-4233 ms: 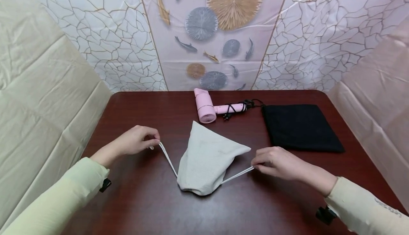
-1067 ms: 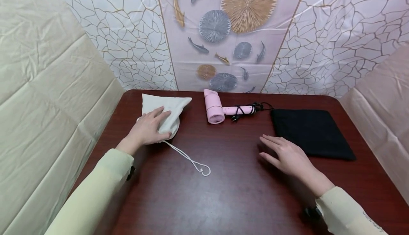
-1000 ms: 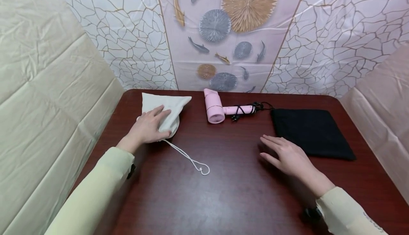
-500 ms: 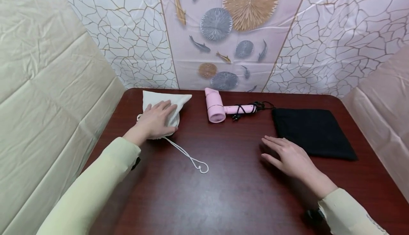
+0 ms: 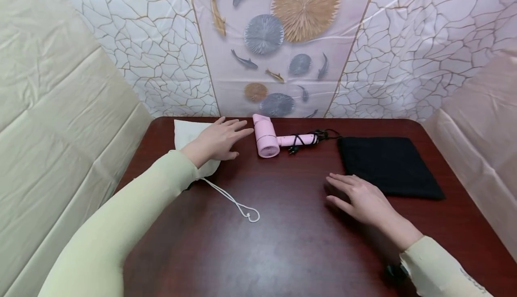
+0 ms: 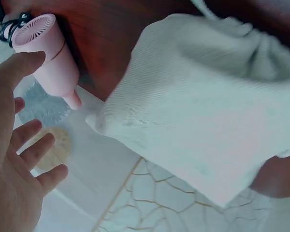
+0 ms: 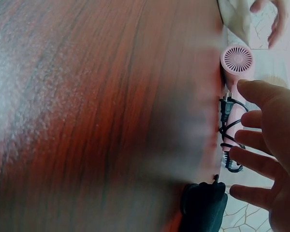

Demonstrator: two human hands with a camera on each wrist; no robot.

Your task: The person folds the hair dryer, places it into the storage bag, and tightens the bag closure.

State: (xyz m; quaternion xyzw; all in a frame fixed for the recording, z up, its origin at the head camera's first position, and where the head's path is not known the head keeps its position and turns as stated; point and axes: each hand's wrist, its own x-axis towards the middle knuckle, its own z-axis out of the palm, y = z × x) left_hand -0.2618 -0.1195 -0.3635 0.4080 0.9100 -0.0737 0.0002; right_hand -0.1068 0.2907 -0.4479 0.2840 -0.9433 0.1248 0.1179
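Observation:
A pink hair dryer (image 5: 266, 139) lies at the back middle of the table, its black cord (image 5: 296, 141) wound round the handle. My left hand (image 5: 220, 140), fingers spread, hangs over the white drawstring bag (image 5: 186, 132) at the back left, its fingertips close to the dryer's head. In the left wrist view that hand (image 6: 19, 145) holds nothing and is apart from the bag (image 6: 198, 106). The bag's string loop (image 5: 238, 205) trails toward the table's middle. My right hand (image 5: 359, 200), fingers extended, is by the front left corner of a flat black cloth bag (image 5: 387, 164).
The dark red wooden table (image 5: 266, 243) ends at a patterned backdrop (image 5: 299, 81) behind the dryer. Beige cloth walls (image 5: 52, 122) rise on both sides.
Earlier both hands pulled the white bag's strings at the middle; the bag was then moved to the back left. My left hand has since left it and moved right toward the dryer.

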